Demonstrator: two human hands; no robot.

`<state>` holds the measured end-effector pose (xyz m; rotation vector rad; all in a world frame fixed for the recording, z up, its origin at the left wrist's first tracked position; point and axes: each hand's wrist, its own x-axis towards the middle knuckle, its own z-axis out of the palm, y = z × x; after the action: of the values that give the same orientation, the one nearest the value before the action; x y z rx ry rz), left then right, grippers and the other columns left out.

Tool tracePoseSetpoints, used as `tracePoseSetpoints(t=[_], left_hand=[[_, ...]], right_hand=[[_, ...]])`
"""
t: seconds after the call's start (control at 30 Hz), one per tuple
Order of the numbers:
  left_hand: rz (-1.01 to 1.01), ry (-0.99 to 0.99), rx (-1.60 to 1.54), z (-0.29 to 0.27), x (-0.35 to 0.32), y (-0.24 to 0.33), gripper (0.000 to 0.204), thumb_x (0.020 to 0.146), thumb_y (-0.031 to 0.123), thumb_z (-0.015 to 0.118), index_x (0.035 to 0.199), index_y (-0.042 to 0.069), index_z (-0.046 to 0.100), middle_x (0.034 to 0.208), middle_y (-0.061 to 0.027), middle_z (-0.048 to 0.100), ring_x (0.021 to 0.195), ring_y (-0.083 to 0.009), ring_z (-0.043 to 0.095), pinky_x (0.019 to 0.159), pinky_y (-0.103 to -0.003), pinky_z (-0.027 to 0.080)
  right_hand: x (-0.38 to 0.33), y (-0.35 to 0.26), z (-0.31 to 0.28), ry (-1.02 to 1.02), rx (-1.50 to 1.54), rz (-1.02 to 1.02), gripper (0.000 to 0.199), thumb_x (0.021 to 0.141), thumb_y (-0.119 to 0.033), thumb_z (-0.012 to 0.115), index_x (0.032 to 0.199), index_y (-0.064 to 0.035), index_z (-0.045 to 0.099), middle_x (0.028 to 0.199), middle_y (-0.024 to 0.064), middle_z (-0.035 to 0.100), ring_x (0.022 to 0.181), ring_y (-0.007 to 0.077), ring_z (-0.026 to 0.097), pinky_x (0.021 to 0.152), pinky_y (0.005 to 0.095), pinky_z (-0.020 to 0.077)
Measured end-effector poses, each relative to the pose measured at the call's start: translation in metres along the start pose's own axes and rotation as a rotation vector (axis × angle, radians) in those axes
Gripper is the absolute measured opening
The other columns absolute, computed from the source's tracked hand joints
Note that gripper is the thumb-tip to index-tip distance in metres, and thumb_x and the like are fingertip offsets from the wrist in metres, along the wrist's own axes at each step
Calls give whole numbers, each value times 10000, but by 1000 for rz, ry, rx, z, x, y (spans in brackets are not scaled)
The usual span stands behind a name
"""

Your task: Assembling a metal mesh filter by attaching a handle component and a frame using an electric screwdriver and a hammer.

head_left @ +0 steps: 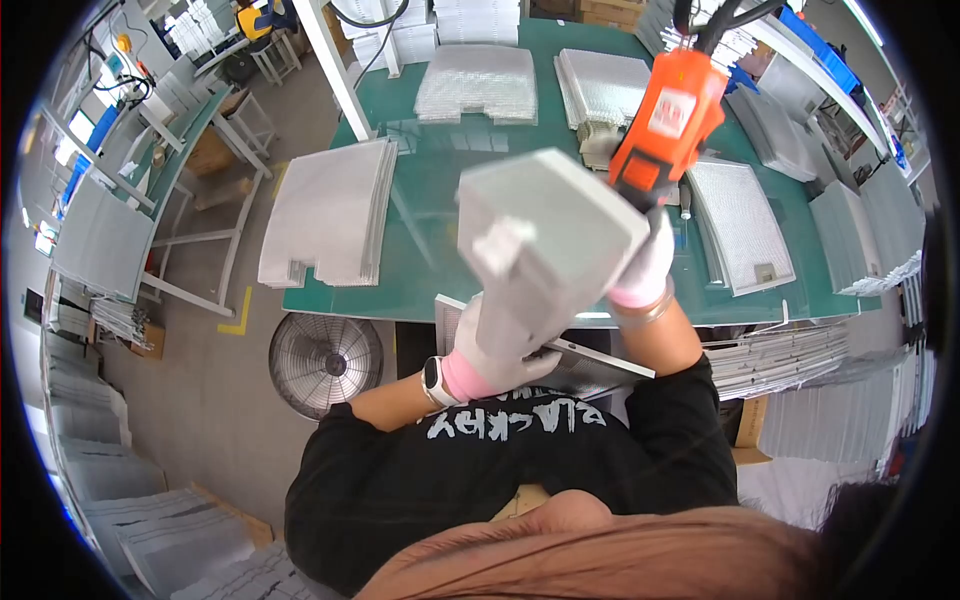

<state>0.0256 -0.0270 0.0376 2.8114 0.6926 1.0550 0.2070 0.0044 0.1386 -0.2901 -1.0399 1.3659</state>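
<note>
My gloved left hand (500, 345) clenches the flat grey metal mesh panel (545, 235) by its lower edge, raised above the green table (420, 210). It looks light, stiff, sharp-rimmed. At two o'clock, my right hand (645, 265) grips the orange power tool (668, 120).

Bare table centre (440, 190) between mesh stacks (330, 210)

The raised grey metal panel (545, 230) hides the fingertips of the white-gloved left hand (497, 345) gripping its lower edge. The white-gloved right hand (645, 262) sits half behind that panel, and the orange power tool (668, 125) above its grip has its cables cut off by the top edge.
</note>
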Motion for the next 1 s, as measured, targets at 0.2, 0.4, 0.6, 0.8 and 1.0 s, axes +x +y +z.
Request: tracePoseSetpoints(t=[0.2, 0.4, 0.6, 0.8, 1.0], left_hand=[[-118, -84, 42, -20, 22, -22, 225, 694, 322, 720, 709, 124, 613, 643, -64, 540, 661, -274, 544, 659, -415, 414], [-155, 65, 65, -26, 77, -114, 203, 733, 269, 696, 694, 79, 635, 666, -111, 605, 639, -305, 590, 641, -423, 450], [-485, -250, 171, -25, 140, -172, 411, 779, 473, 590, 815, 83, 712, 794, -137, 689, 781, -313, 673, 741, -387, 526], [-413, -305, 209, -30, 154, -154, 400, 787, 464, 577, 815, 82, 692, 776, -123, 679, 767, -304, 665, 724, -400, 513], [-9, -293, 196, -41, 126, -36, 290, 774, 388, 627, 796, 99, 620, 773, -110, 625, 758, -274, 618, 713, -423, 449]], right_hand=[[55, -71, -8, 279, -511, -380, 475, 956, -317, 548, 1334, -47, 450, 883, 33, 563, 672, 92, 501, 584, 232, 420], [106, -154, -45, 229, -1577, -791, 957, 902, -329, 660, 1463, 120, 28, 1387, 440, 286, 1218, 539, 406, 1059, 490, 340], [128, -173, -97, 285, -1928, -936, 654, 873, -167, 672, 1398, 59, 354, 1295, 239, 514, 1177, 315, 533, 1003, 363, 411], [66, -110, -45, 20, -2238, -1106, 586, 798, -90, 686, 1346, -28, 488, 1313, 190, 524, 1248, 347, 472, 1046, 435, 360], [-29, -40, -42, -292, -1812, 190, 555, 829, -180, 669, 1328, -26, 482, 942, 215, 651, 841, 368, 650, 727, 419, 520]])
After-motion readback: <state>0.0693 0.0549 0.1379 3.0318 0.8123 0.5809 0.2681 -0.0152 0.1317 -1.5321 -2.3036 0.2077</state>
